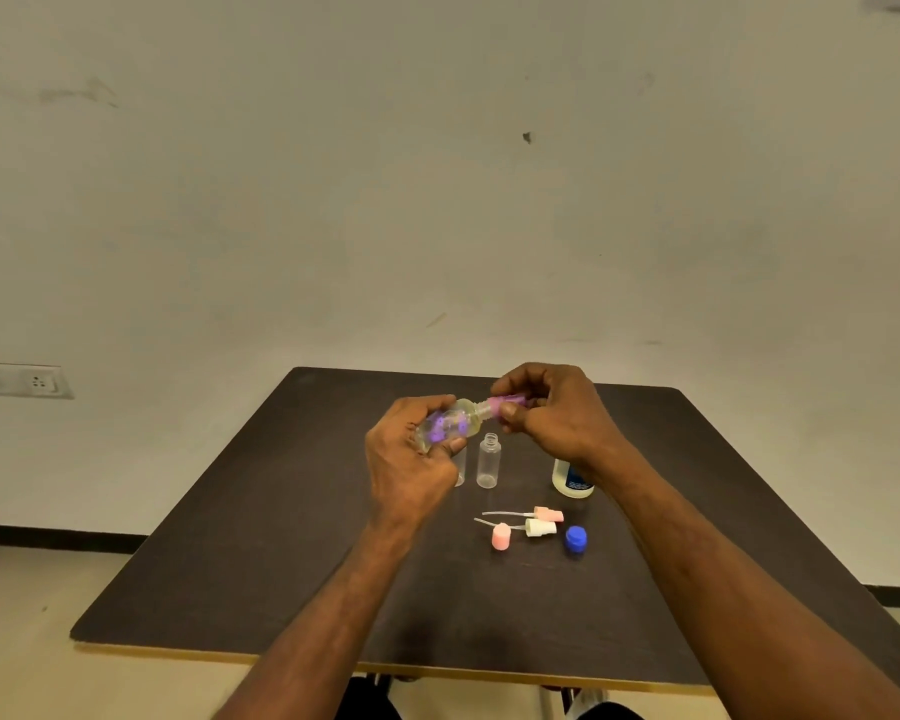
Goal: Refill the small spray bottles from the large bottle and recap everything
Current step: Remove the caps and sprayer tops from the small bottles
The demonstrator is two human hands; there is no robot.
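My left hand [409,459] grips a clear spray bottle with purple marks [450,426], tilted on its side above the table. My right hand [552,407] pinches its purple spray cap [502,406] at the bottle's neck. Below stands an uncapped clear small bottle [488,460]; a second one [459,467] is partly hidden behind my left hand. The large white bottle with a blue label [571,480] stands behind my right wrist, its top hidden. Two spray heads with tubes [539,513] [533,527], a pink cap [501,536] and a blue cap [575,539] lie nearer to me.
Everything sits on a dark brown table [281,563] with a light edge, set against a pale wall. A wall socket [27,380] is at the far left. Floor shows on both sides of the table.
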